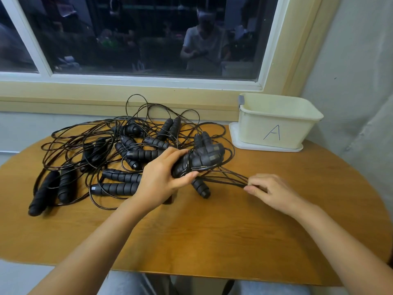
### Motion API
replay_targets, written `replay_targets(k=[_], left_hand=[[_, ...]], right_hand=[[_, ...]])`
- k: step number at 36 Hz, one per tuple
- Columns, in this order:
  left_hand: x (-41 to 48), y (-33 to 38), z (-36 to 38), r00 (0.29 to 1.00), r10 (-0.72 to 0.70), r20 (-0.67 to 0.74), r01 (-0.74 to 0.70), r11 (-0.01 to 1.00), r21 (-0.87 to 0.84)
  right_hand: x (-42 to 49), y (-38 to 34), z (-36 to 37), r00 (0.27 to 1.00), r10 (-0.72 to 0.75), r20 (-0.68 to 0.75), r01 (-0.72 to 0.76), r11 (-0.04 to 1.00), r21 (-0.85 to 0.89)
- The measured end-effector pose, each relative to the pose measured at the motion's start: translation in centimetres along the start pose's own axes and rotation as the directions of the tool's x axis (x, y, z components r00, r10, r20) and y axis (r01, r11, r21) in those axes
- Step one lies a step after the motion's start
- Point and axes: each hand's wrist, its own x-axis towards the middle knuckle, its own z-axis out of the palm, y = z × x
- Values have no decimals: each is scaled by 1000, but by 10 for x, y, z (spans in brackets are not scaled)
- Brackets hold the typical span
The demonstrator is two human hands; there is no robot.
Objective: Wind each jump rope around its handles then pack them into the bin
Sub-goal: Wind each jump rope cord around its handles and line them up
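Note:
My left hand (163,177) grips a pair of black ribbed jump rope handles (204,158) held together, with thin black cord looped round them. My right hand (270,191) pinches several strands of that cord (225,180), stretched out to the right just above the table. A tangled pile of other black jump ropes (119,145), with several handles and loose cord loops, lies on the table behind and left of my left hand. The cream bin (278,133), marked "A", stands at the back right; I see nothing inside it.
The bin stands on a white lid (236,143) near the window sill. The round wooden table (212,231) has bare surface in front of my hands. A wall and curtain close off the right side.

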Motion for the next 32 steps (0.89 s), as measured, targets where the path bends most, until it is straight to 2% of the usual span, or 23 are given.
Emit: replay_targets(k=[4, 8, 13, 18, 21, 23, 27, 29, 32], left_hand=[[0, -5, 0, 1000, 23, -5, -23, 1000, 7], [-1, -6, 1, 998, 64, 4, -64, 998, 6], [0, 1, 0, 978, 201, 63, -204, 977, 54], [0, 18, 6, 897, 403, 179, -437, 867, 240], [-1, 23, 11, 853, 456, 252, -520, 772, 365], [-3, 24, 14, 845, 448, 291, -534, 716, 449], [-2, 21, 21, 875, 349, 335, -484, 651, 585], [0, 16, 24, 905, 260, 335, -424, 604, 675], [5, 24, 24, 946, 46, 321, -287, 579, 763]], right_hand=[[4, 4, -3, 995, 83, 58, -91, 985, 144], [10, 7, -7, 989, 127, 72, -140, 967, 213], [28, 6, -17, 982, 179, 63, -189, 942, 278], [57, -3, -29, 977, 209, 37, -211, 945, 251], [74, -18, -39, 983, 183, -24, -177, 972, 154], [83, -30, -46, 985, 153, -79, -145, 985, 98], [88, -55, -54, 983, 77, -168, -69, 996, 51], [84, -72, -54, 985, 47, -166, -44, 999, 19], [71, -93, -47, 989, 13, -146, -18, 999, -33]])
